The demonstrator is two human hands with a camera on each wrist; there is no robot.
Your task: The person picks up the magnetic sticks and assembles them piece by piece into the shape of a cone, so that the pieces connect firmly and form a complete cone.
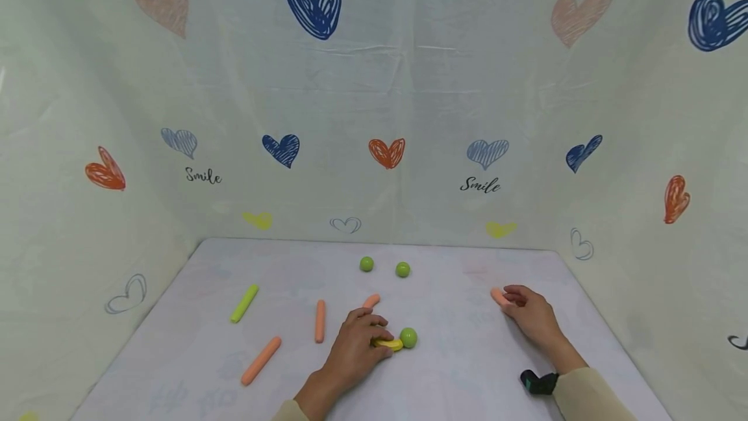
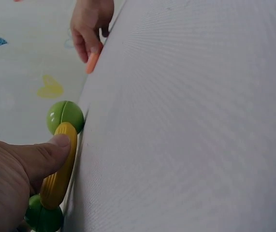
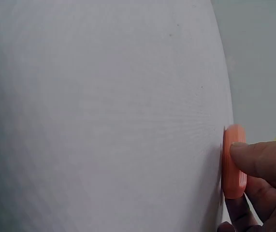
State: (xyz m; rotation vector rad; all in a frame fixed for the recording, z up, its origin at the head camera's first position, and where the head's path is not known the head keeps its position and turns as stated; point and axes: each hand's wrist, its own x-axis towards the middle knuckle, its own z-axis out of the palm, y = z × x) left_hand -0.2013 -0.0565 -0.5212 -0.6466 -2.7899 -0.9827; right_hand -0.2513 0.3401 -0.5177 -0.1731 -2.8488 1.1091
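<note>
My left hand (image 1: 359,346) pinches a short, ridged yellow plastic stick (image 2: 60,166) just over the white table (image 1: 450,375). One green ball (image 1: 408,338) touches the stick's far end. In the left wrist view another green ball (image 2: 43,217) sits at its near end, partly covered by the fingers. My right hand (image 1: 534,317) holds a short orange stick (image 3: 234,164) between thumb and fingers at the right side of the table. Just past my left hand lies another short orange stick (image 1: 371,301).
Two loose green balls (image 1: 366,264) lie toward the back. Left of my hands are a lime stick (image 1: 244,304) and two longer orange sticks (image 1: 260,361). A black strap device (image 1: 537,382) sits by my right wrist. A heart-printed curtain (image 1: 409,102) surrounds the table.
</note>
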